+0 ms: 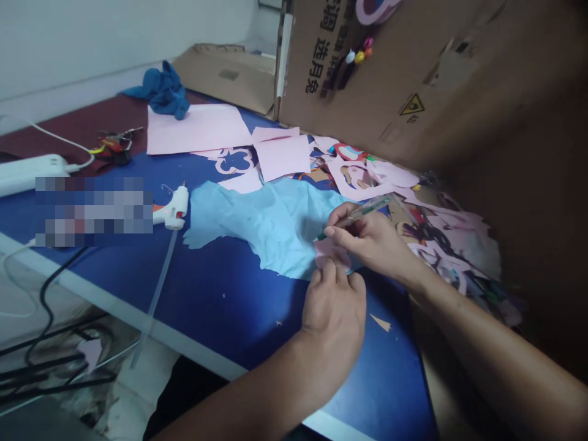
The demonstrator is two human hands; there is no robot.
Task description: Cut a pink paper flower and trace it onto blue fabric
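Note:
A pen (pixel 362 213) with a clear barrel and green tip is gripped in my right hand (pixel 379 242). Its tip points down at the edge of a small pink piece (pixel 331 250), which looks like paper or felt. My left hand (pixel 333 300) presses that piece down with bent fingertips, from the near side. Beneath the piece spreads a creased light blue sheet (pixel 271 223); I cannot tell whether it is cloth or paper. My fingers hide part of the pink piece.
On the blue table (pixel 220 306), a white glue gun (pixel 177 208) with a long glue stick lies left. Pink sheets (pixel 197 128) and several cut scraps (pixel 362 177) cover the back and right. A dark blue cloth (pixel 165 89) and a power strip (pixel 32 171) lie farther left. A cardboard box (pixel 349 110) stands behind.

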